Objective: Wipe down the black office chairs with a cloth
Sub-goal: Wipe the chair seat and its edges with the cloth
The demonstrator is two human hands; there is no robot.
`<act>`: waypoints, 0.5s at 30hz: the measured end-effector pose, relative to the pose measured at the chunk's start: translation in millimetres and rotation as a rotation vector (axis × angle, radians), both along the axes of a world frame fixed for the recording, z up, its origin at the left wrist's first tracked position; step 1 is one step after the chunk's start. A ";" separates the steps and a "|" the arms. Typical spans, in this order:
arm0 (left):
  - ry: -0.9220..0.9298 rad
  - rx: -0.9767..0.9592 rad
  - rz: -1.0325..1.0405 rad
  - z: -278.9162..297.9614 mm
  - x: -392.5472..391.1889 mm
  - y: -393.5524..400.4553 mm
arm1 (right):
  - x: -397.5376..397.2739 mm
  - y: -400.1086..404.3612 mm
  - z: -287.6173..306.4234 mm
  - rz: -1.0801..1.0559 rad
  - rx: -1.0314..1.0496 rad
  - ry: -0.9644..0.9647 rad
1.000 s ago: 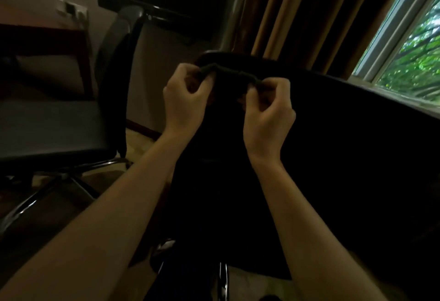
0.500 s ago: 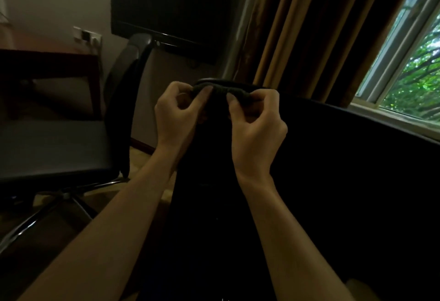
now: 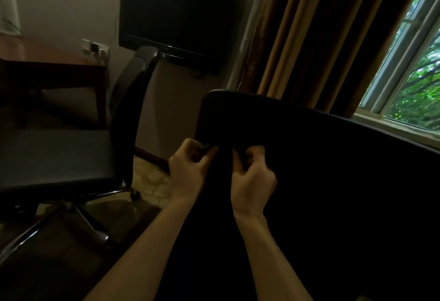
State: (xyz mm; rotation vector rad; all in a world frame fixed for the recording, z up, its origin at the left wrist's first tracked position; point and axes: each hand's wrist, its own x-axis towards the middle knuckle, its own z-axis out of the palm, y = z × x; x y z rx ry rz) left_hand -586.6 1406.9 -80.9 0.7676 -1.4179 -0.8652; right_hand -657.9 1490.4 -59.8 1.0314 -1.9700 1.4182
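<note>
While your left hand (image 3: 188,169) and right hand (image 3: 252,176) curl side by side, each grip pinches dark cloth (image 3: 221,155) against near chair back (image 3: 309,157); second office chair (image 3: 71,153) stands left.

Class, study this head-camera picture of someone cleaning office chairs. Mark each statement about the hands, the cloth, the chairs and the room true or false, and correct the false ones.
1. Both hands pinch a dark cloth. True: the left hand and right hand each hold it.
2. The hands are in front of the near chair's backrest. True.
3. The second chair stands on the right by the window. False: it stands on the left, near the wooden desk.
4. The wall screen shows a bright picture. False: it is dark.
5. The curtains cover the whole window. False: glass and green leaves show.
</note>
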 end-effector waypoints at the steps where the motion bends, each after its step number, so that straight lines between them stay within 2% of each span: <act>1: 0.003 0.006 -0.012 -4.6 -0.4 -0.6 | -1.4 0.8 -4.5 0.018 0.008 -0.024; 4: 0.038 0.007 -0.024 2.5 0.5 -0.9 | -1.0 2.9 2.1 0.037 -0.019 -0.050; 11: 0.223 -0.213 -0.057 84.8 7.9 -1.3 | 9.3 5.5 77.7 0.063 -0.331 0.201; 15: 0.179 -0.266 -0.084 98.0 15.1 -10.5 | 11.0 5.2 86.2 0.065 -0.335 0.233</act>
